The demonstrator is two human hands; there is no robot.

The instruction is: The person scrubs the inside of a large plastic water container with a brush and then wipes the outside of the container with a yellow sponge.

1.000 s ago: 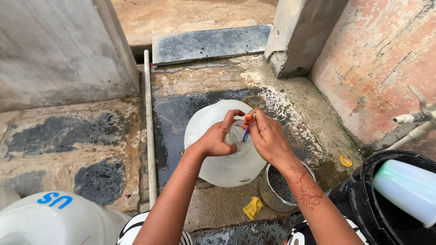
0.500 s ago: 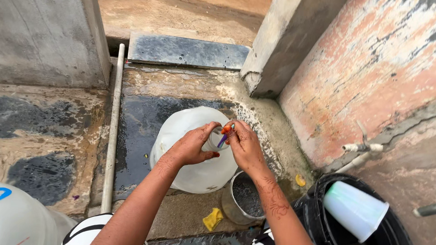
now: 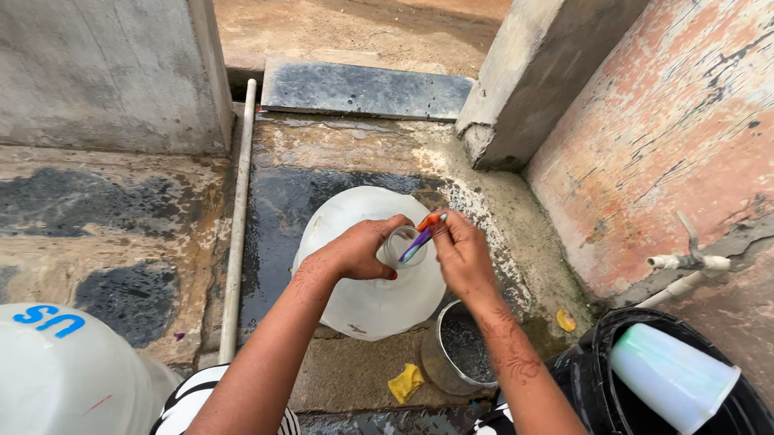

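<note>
The large white plastic water jug (image 3: 375, 287) stands on the wet concrete floor (image 3: 274, 204). Your left hand (image 3: 359, 249) grips its open neck; your right hand (image 3: 462, 254) pinches an orange-and-purple brush (image 3: 423, 232) poked into the mouth. A grey metal pot (image 3: 459, 351) sits just beside it.

Wet, patchy concrete floor (image 3: 336, 180) lies under my hands. Left of them runs a white pipe (image 3: 237, 220) beside a grey wall (image 3: 81, 56); right stands a peeling pink wall (image 3: 696, 109). Beyond is bare dirt (image 3: 361, 25) in daylight.
</note>
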